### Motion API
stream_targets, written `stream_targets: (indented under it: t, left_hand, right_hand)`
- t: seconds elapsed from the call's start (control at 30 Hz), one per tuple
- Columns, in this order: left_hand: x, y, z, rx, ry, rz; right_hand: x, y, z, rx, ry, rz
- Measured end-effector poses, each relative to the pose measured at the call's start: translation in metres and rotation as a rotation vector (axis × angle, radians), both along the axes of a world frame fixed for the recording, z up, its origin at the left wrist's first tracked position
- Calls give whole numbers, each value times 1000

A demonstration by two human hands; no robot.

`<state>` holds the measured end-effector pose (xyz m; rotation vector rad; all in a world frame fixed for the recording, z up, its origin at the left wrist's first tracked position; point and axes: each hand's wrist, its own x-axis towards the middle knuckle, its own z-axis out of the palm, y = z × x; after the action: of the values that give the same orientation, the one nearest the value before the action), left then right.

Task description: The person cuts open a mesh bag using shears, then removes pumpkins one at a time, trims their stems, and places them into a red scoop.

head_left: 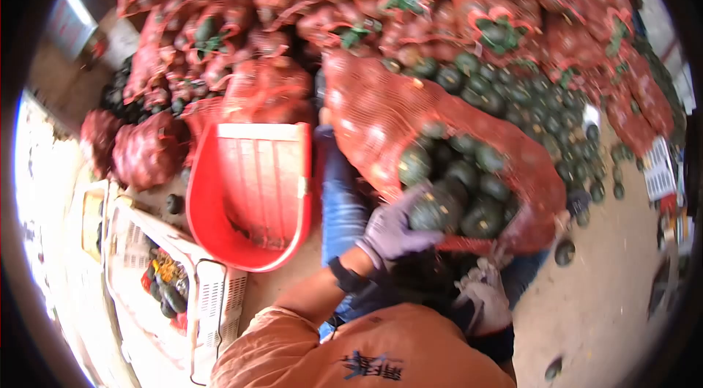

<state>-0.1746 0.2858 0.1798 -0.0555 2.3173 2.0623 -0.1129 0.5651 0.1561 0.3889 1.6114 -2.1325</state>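
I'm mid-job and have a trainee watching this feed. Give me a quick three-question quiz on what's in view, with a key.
1. Multiple choice: what colour is the large scoop-shaped tub on the floor?
A) Blue
B) Red
C) White

2. True or false: both of the person's hands are bare.

3. Short answer: which hand touches the round green produce at the open mouth of the net sack?

Key:
1. B, red.
2. False. The left hand and the right hand both wear pale gloves.
3. The left hand.
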Motion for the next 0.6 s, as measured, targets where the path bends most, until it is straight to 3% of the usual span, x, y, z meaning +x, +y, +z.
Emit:
stream_targets:
  t: [0.03,0.1,0.17,0.23,0.27,0.3,0.33,0.4,0.43,0.47,0.57,0.6]
  left_hand:
    - [10,-5,-10,-268,-73,-112]
    - [37,-12,-2,-419,-134,-324]
    - [64,-41,-22,-359,-354,-381]
    - [76,-112,-39,2,-736,-216]
    - [82,-170,-89,18,-486,-64]
    - [86,-233,-77,-100,-282,-19]
    - [80,-262,29,125,-683,365]
    - [78,-374,22,681,-198,1042]
    - [76,-431,19,840,145,1237]
    - [78,-469,22,939,372,1275]
    - [47,-422,7,344,446,746]
    - [30,-387,0,497,271,587]
  right_hand:
    - [-6,17,-33,-204,-63,19]
    - [-20,52,-101,-580,-246,54]
    - [-8,63,-88,-348,-233,109]
    - [3,19,-6,72,-35,23]
    - [-5,17,-4,63,-23,61]
    - [-16,19,-5,55,-14,102]
    - [-26,23,-7,51,-11,140]
    - [-36,40,-10,61,-17,195]
    - [-23,52,-8,79,-40,195]
    - [-16,45,-9,86,-78,-50]
    - [-5,25,1,61,6,-322]
    - [0,27,3,-76,18,-355]
